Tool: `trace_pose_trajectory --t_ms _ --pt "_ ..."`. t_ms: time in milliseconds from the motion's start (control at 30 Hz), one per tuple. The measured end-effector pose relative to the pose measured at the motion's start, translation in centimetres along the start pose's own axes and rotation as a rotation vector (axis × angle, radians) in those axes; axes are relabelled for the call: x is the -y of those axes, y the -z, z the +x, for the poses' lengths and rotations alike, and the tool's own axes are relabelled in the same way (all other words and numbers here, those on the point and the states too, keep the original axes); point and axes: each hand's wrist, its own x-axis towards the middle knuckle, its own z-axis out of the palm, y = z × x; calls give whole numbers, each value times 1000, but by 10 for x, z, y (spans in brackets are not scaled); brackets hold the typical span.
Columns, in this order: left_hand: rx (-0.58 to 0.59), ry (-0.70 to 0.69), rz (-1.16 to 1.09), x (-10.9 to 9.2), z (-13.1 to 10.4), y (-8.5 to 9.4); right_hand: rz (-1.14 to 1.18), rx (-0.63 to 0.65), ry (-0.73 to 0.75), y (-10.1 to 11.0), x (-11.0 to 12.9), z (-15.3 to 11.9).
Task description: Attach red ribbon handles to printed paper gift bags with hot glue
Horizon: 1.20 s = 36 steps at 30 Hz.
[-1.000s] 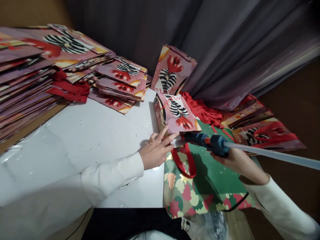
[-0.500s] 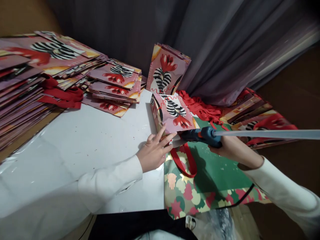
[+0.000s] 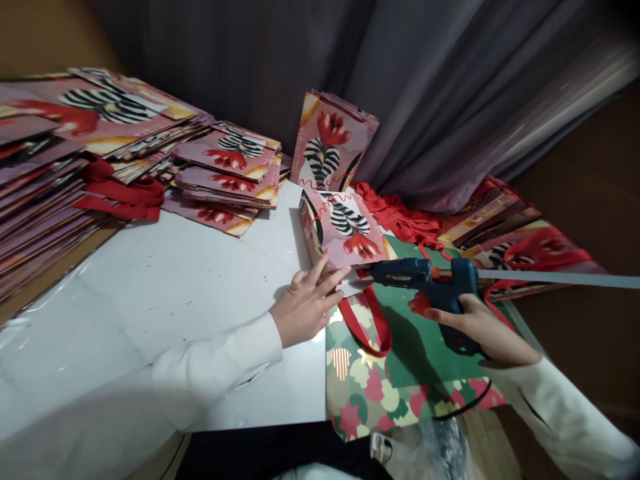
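A pink paper bag with a striped heart and red flower lies at the middle, its mouth toward me. My left hand has its fingers spread at the bag's near edge, over a white flap. A red ribbon handle hangs from that edge in a loop. My right hand is wrapped round the handle of a dark blue glue gun. The gun's nozzle points left at the bag's open edge, and a long clear glue stick sticks out of its back.
Stacks of flat pink bags fill the back left. Another bag stands upright behind, beside a heap of red ribbons. More bags lie at the right. A green patterned sheet covers the table's right part.
The glue gun has turned from a foreshortened view to a side-on one, and my right hand has moved right and down with it. My left hand has hardly moved.
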Motion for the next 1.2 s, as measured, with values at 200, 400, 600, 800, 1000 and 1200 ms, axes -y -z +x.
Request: trace_pose_trajectory --t_ms 200,400,600,800,1000,1200 --pt "16 7 -13 0 1 1 215 40 -75 -11 -18 -10" --pt "19 28 -21 0 0 0 63 -1 -1 -16 -21 -16" --pt "33 26 -22 0 1 2 -72 201 462 -10 11 -4" --pt "25 17 -29 0 1 3 -67 245 224 7 27 3" --pt "3 16 -2 2 0 -1 369 127 -83 21 -24 -4" --pt "-25 19 16 2 -2 -5 649 -202 -133 33 -94 3"
